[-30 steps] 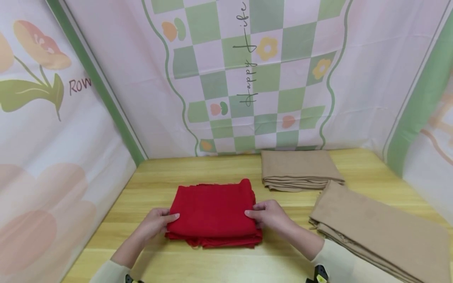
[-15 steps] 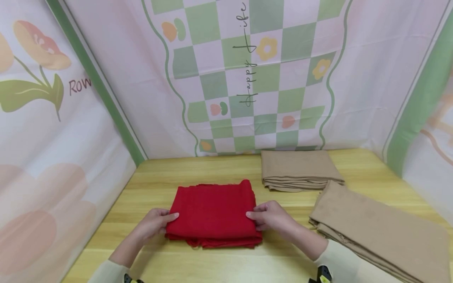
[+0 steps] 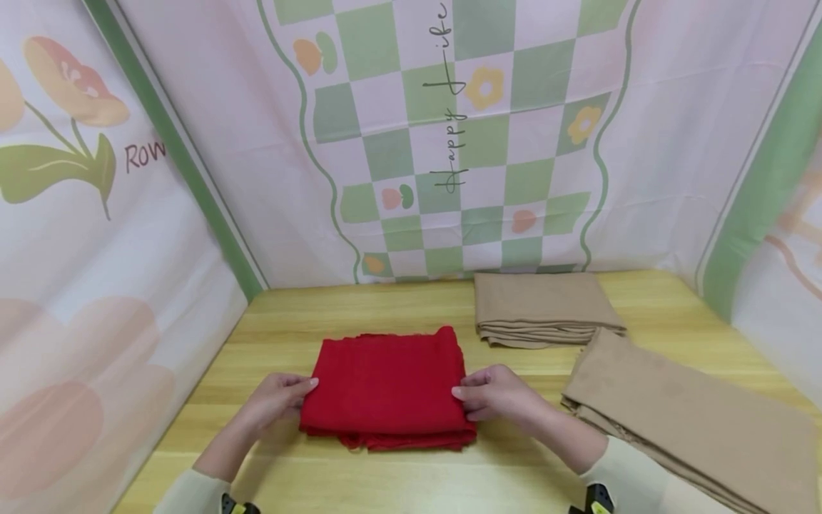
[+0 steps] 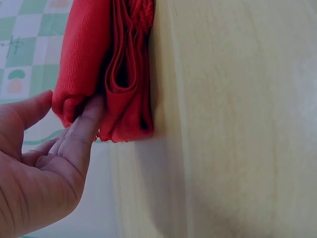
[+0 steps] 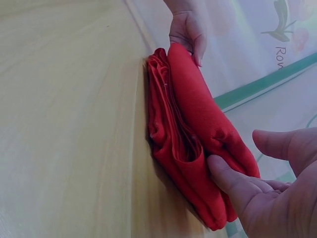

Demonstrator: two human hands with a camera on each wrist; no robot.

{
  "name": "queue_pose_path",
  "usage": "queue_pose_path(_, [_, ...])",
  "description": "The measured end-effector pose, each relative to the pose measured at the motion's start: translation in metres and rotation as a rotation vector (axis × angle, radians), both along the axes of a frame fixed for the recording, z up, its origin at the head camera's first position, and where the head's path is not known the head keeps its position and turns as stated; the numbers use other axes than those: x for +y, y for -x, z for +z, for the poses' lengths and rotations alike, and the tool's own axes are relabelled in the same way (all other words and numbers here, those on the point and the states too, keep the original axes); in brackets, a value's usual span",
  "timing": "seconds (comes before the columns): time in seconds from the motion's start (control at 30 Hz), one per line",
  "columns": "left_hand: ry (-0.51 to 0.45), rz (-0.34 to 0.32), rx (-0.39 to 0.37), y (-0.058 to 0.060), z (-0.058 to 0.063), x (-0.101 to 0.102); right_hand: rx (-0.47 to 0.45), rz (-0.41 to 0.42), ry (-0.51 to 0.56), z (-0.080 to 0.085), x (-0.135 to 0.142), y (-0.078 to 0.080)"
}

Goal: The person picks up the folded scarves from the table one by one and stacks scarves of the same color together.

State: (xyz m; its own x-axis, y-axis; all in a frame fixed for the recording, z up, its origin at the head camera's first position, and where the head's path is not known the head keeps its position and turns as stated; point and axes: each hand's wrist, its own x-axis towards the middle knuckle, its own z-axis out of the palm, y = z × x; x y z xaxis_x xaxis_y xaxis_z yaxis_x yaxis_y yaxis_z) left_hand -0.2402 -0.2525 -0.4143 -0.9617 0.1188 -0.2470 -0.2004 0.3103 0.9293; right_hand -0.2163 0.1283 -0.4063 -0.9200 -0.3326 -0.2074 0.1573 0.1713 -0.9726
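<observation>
Cloth (image 3: 385,389), red, in thick folds, left hand (image 3: 272,400) in a pinch on its edge, right hand (image 3: 499,394) spread against it.

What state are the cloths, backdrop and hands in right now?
Red cloth: folded in layers, top fold parted from those below at the sides.
Back tan cloth: folded flat, layered near edge.
Front tan cloth: folded, lying at an angle.
Backdrop: hanging, lightly creased.
Left hand: pinching the red cloth's top fold.
Right hand: fingers touching the red cloth's side, thumb apart.
</observation>
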Motion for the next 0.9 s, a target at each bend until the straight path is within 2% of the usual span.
queue_pose_path(0.3, [0.05,0.015,0.027,0.0,0.006,-0.001,-0.002,0.031,0.002,0.004,0.007,0.0])
queue_pose_path(0.63, [0.005,0.029,0.034,0.003,0.015,-0.004,0.019,0.076,0.034,0.009,0.02,0.001])
queue_pose_path(0.9, [-0.02,0.033,0.086,0.005,0.026,-0.008,0.06,0.086,0.023,0.015,0.033,0.0])
